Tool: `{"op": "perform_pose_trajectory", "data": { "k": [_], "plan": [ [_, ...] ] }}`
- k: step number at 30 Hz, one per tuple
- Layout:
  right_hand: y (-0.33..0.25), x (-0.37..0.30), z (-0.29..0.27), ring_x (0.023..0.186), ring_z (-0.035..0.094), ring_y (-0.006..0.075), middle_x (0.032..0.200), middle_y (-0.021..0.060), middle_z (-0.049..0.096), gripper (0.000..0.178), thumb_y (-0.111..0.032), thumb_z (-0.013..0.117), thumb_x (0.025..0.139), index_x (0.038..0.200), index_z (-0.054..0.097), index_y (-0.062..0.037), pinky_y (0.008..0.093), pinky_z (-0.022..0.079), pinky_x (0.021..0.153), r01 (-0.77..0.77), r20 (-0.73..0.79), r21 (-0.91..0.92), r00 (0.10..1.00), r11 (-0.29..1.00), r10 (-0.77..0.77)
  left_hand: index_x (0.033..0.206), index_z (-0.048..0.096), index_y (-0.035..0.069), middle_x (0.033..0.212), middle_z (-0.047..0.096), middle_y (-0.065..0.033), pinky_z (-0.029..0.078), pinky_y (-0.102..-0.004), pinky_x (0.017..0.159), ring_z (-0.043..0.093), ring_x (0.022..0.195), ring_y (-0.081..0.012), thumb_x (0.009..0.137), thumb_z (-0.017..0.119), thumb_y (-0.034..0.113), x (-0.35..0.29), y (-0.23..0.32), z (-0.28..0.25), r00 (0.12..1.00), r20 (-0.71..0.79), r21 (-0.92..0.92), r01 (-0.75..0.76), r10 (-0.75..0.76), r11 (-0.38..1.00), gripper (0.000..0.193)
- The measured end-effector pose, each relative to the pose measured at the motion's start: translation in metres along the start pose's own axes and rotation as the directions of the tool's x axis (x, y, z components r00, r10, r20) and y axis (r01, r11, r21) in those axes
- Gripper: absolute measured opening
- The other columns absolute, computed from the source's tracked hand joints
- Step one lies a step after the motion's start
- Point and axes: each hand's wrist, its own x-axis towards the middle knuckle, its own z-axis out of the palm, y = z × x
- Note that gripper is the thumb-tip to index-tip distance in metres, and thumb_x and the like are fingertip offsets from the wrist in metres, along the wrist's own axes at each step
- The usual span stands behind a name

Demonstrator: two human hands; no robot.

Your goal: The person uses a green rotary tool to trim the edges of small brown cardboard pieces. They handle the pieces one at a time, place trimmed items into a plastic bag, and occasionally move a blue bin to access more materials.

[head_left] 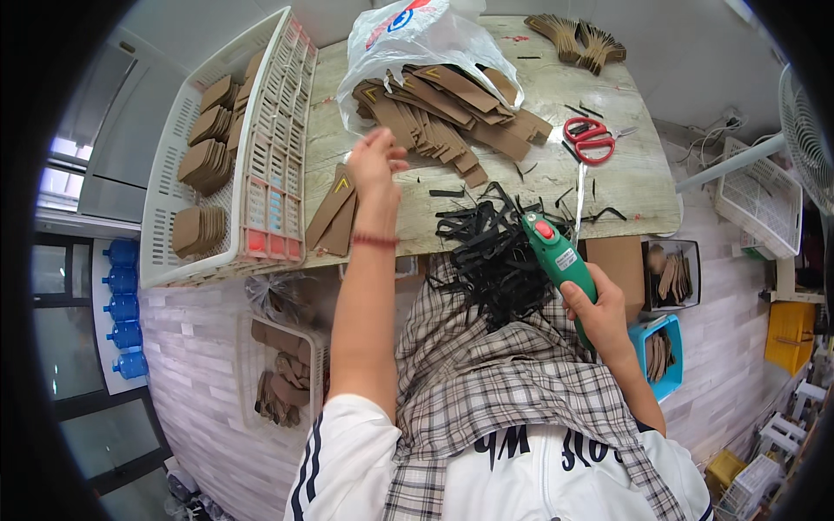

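My right hand (pixel 599 308) is wrapped round a green handheld electric tool (pixel 556 252) with a red button. Its tip points away from me, over the table's front edge. Beside it stretches a thin metal strip (pixel 580 198); whether it belongs to the tool I cannot tell. My left hand (pixel 375 163) is raised near the brown flat strips (pixel 426 130), its fingers loosely bent and apart, with nothing visible in them. Those strips, some with a yellow V mark, spill from a white plastic bag (pixel 417 39). Two more brown strips (pixel 334 213) lie by my left wrist.
A tangle of black ribbon scraps (pixel 491 252) hangs over the table edge onto my checked apron (pixel 495 382). Red-handled scissors (pixel 591 141) lie at the right. A white crate (pixel 274 174) with stacked brown pieces stands left. Fanned brown pieces (pixel 578 42) lie at the back right.
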Motion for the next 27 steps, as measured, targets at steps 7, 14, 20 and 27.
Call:
{"op": "perform_pose_trajectory", "data": {
  "k": [7,14,20,27],
  "plan": [
    [-0.003,0.005,0.004,0.057,0.05,0.0054,0.068,-0.0001,0.057,0.038,-0.027,0.071,0.085,0.109,0.061,0.0003,0.0226,0.041,0.051,-0.011,-0.008,0.002,1.0,1.0,0.011,0.104,0.056,-0.005,0.1,0.064,-0.0212,0.047,-0.0419,0.084,0.062,0.094,-0.0344,0.068,0.076,0.01,0.132,-0.019,0.022,0.953,-0.202,0.58,-0.068,0.225,0.812,0.043],
    [-0.001,0.008,0.007,0.057,0.05,0.0056,0.067,0.0008,0.057,0.037,-0.027,0.071,0.085,0.108,0.061,0.0003,0.0235,0.041,0.051,-0.006,-0.016,-0.026,1.0,1.0,0.005,0.092,0.059,0.0,0.074,0.061,-0.0069,0.042,-0.0274,0.043,0.054,0.051,-0.0147,0.074,0.071,0.001,0.102,-0.026,0.03,0.981,-0.177,0.256,-0.037,0.084,0.966,0.021],
    [-0.007,0.012,0.008,0.065,0.054,0.0086,0.071,0.004,0.061,0.039,-0.027,0.072,0.084,0.108,0.062,0.0012,0.026,0.045,0.058,0.03,0.007,-0.054,1.0,0.998,-0.03,0.092,0.055,0.002,0.086,0.061,-0.0066,0.049,-0.0262,0.06,0.059,0.071,-0.0142,0.081,0.062,-0.003,0.006,-0.013,0.009,0.981,-0.044,-0.082,-0.192,0.189,0.978,0.014],
    [-0.02,0.016,0.012,0.067,0.054,0.0081,0.076,0.0042,0.061,0.041,-0.027,0.071,0.085,0.111,0.06,0.0022,0.0252,0.045,0.06,0.129,-0.07,-0.043,0.989,0.991,-0.132,0.098,0.053,0.004,0.093,0.062,-0.0061,0.052,-0.0262,0.068,0.061,0.079,-0.0132,0.086,0.055,-0.004,-0.098,0.001,0.037,0.961,0.267,-0.374,0.031,0.076,0.927,0.014]
  ]
}}
